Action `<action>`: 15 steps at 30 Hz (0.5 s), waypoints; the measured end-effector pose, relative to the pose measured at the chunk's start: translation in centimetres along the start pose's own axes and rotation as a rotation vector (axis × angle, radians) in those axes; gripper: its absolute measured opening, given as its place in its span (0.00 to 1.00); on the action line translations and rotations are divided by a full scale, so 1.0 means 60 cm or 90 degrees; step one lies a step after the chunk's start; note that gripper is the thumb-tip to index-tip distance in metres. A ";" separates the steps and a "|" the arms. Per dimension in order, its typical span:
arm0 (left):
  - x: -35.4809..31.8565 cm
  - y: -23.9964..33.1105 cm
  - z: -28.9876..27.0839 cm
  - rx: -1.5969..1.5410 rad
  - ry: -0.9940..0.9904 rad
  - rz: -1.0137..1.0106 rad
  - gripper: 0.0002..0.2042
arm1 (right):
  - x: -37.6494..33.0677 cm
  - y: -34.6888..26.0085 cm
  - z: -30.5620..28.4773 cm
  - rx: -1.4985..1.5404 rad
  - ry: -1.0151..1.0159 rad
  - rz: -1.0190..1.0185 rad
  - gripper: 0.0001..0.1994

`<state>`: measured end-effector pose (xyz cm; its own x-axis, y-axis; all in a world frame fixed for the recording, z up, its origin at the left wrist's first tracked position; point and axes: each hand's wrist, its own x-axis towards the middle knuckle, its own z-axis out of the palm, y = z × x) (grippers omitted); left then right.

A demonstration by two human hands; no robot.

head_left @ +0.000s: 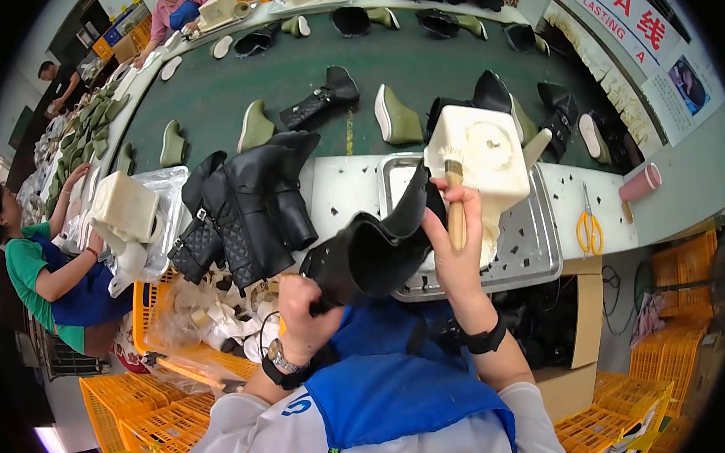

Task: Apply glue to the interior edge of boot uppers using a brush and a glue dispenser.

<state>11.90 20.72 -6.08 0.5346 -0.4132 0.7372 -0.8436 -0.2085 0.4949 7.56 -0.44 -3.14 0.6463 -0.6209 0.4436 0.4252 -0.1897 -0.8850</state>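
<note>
My left hand (pixel 304 318) is closed around the lower end of a black boot upper (pixel 352 259), whose wide opening faces up in front of me. In my right hand (pixel 459 260) is a brush with a wooden handle (pixel 456 219); its bristle end points away from me, against the near side of a white plastic container (pixel 501 164). The thumb of that hand is close to the boot upper's raised edge; whether it also grips the edge, I cannot tell. Beneath the container lies a metal tray (pixel 545 261) scattered with dark scraps. Several black quilted boot uppers (pixel 244 208) are piled to the left.
Beyond the white ledge, a green conveyor (pixel 214 87) carries green wedge pieces (pixel 398 118) and black uppers. Orange-handled scissors (pixel 589 232) and a pink cup (pixel 640 184) are at right. A co-worker in green (pixel 28 266) stands left by another white container (pixel 124 206). Orange crates (pixel 164 421) surround me.
</note>
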 end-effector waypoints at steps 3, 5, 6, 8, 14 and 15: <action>-0.003 0.007 -0.013 -0.081 -0.086 0.027 0.21 | -0.004 -0.003 0.006 0.160 0.074 0.161 0.15; 0.008 0.010 -0.026 -0.179 -0.142 0.008 0.25 | 0.003 -0.035 0.012 0.355 0.051 0.265 0.15; 0.003 -0.001 -0.030 -0.240 -0.117 -0.019 0.29 | 0.002 -0.057 0.019 0.309 0.026 0.258 0.15; 0.041 -0.003 -0.036 -0.315 -0.142 -0.139 0.35 | -0.007 -0.043 0.019 0.270 -0.048 0.234 0.14; 0.072 -0.008 -0.012 -0.335 -0.424 -0.131 0.39 | -0.005 -0.062 0.049 0.330 -0.136 0.286 0.14; 0.073 -0.004 -0.006 -0.337 -0.432 -0.195 0.36 | -0.001 -0.053 0.046 0.274 -0.161 0.263 0.13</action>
<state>14.44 19.26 -2.83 0.4451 -0.8745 0.1928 -0.4468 -0.0303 0.8941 7.94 2.28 0.02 0.9183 -0.3685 0.1447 0.2914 0.3815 -0.8772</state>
